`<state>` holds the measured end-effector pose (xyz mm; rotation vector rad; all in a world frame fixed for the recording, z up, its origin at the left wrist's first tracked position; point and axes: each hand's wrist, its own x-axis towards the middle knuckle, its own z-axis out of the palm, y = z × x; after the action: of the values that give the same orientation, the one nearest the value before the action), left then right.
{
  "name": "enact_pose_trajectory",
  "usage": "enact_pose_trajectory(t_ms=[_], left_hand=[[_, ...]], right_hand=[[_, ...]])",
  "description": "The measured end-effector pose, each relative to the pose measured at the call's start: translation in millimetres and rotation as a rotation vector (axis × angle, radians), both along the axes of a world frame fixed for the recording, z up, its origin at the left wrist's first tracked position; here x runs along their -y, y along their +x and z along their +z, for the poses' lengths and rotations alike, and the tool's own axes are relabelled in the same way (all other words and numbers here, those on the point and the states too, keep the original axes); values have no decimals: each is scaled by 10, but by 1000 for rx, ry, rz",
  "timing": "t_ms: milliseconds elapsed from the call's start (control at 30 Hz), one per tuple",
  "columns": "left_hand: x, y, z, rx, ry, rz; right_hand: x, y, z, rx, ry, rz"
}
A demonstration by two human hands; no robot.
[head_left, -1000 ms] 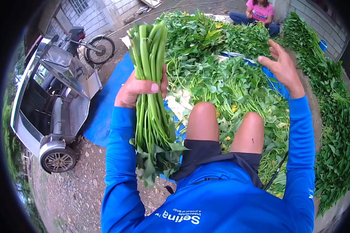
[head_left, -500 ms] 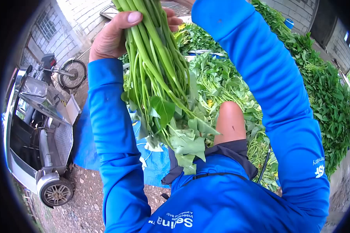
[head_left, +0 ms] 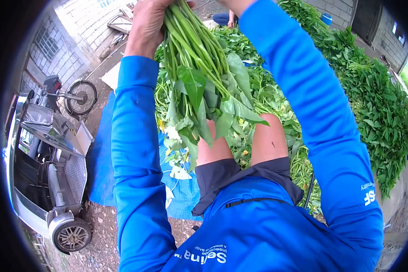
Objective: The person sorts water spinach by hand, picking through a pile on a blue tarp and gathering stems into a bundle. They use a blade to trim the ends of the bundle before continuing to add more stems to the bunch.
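Observation:
My left hand (head_left: 150, 20) is wrapped around the upper stems of a bunch of water spinach (head_left: 199, 50) near the top edge of the view. Its long green stems hang down, with broad leaves at the lower end above my knees. Only the base of my right hand (head_left: 235, 4) shows, at the top edge right of the bunch. Its fingers are cut off by the frame, so what it touches is hidden. Beneath the bunch lies a heap of loose greens (head_left: 276, 97).
A blue tarp (head_left: 102, 158) lies on the stony ground. A motorcycle with a metal sidecar (head_left: 54, 167) stands at left. Piled greens (head_left: 371, 109) run along the right. Beyond the heap a co-worker's hand (head_left: 231, 20) is visible, and a blue container (head_left: 326, 19) stands farther back.
The bunch has shifted slightly right, still in my left hand, which has moved up and right. My right hand has moved slightly right. Both knees and a co-worker's hand now show.

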<state>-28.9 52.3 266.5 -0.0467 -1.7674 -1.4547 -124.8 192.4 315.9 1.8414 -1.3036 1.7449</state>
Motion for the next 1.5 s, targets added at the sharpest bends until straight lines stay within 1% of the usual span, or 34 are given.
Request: enact_pose_trajectory(t_ms=[67, 100, 133, 167, 200, 267, 300, 333, 400, 433, 467, 533, 567, 600, 667, 700, 733, 767, 800, 833, 867, 900, 933, 967, 1033, 1100, 1167, 1233, 1267, 1333, 1367, 1400, 1467, 1500], left_hand=[[304, -36, 20, -26, -173, 29], [48, -32, 90, -5, 56, 163], [-23, -3, 105, -8, 9, 255], [46, -44, 84, -12, 35, 267], [118, -119, 77, -18, 58, 273], [211, -201, 43, 7, 9, 347], [243, -218, 53, 15, -21, 385], [262, -218, 75, 24, 35, 379], [307, -213, 124, 48, 139, 367], [424, -235, 130, 26, 221, 301], [533, -246, 130, -13, 243, 292], [690, -142, 171, -31, 169, 297], [967, -146, 161, -101, 220, 202], [998, -53, 195, -135, 234, 190], [1145, 171, 288, -47, 268, 183], [1254, 302, 315, -45, 229, 219], [1512, 496, 380, 25, 223, 232], [1563, 661, 415, 28, 247, 292], [1740, 888, 389, 9, 154, 247], [1768, 1057, 375, 21, 123, 279], [1903, 1247, 386, 59, 146, 267], [1786, 1289, 318, 27, 109, 384], [1995, 1475, 298, 82, -36, 407], [2014, 1524, 297, 82, -115, 473], [1611, 1320, 214, 10, -213, 649], [1098, 1003, 54, -74, -276, 800], [756, 700, -186, -119, -278, 897], [630, 489, -494, -121, -196, 940], [666, 437, -678, -104, -121, 920], [1284, 537, -1215, -133, -51, 699], [1265, 442, -1452, -160, 85, 669], [1162, 313, -1673, -186, 218, 636], [1066, 65, -2096, -168, 351, 728], [1113, 0, -2279, -137, 378, 750]], right_hand=[[12, -52, -420, -116, -159, -158], [-72, -35, -658, -106, 1, -237], [-140, -22, -850, -103, 158, -318], [-135, -41, -998, -91, 106, -267], [-120, -50, -1130, -123, 34, -289], [-87, -52, -1369, -195, -122, -335], [-203, 137, -1605, -110, -50, -368], [-265, 244, -1861, -232, -14, -381], [-361, 425, -2503, -480, 266, -340], [-344, 423, -2868, -571, 411, -352], [-303, 426, -3194, -599, 551, -400], [-341, 447, -3619, -662, 704, -418], [-402, 449, -3725, -692, 728, -393], [-437, 409, -3729, -560, 772, -186], [-845, 297, -3801, -217, 877, 167], [-957, 148, -3608, 26, 1018, 379], [-1196, 50, -3511, 304, 1018, 367], [-1385, -118, -3399, 447, 1029, 328], [-1466, -334, -3683, 509, 850, 308], [-1574, -616, -3757, 689, 939, 271], [-1658, -881, -3763, 751, 882, 147], [-1704, -1144, -3815, 723, 829, -84], [-1733, -1358, -3731, 627, 836, -327], [-1710, -1592, -3658, 524, 851, -466], [-1499, -1970, -3503, 392, 907, -513], [-1095, -2260, -3336, 190, 1057, -574], [-599, -2522, -3523, 142, 1153, -539], [-224, -2766, -4123, 160, 1173, -402], [-91, -2859, -4470, 178, 1284, -394], [20, -2807, -5114, 123, 1410, -529], [19, -2796, -5484, 174, 1433, -530], [-10, -2652, -5632, 215, 1468, -569], [-27, -2398, -5916, 288, 1583, -802], [-14, -2346, -6042, 317, 1612, -796]])
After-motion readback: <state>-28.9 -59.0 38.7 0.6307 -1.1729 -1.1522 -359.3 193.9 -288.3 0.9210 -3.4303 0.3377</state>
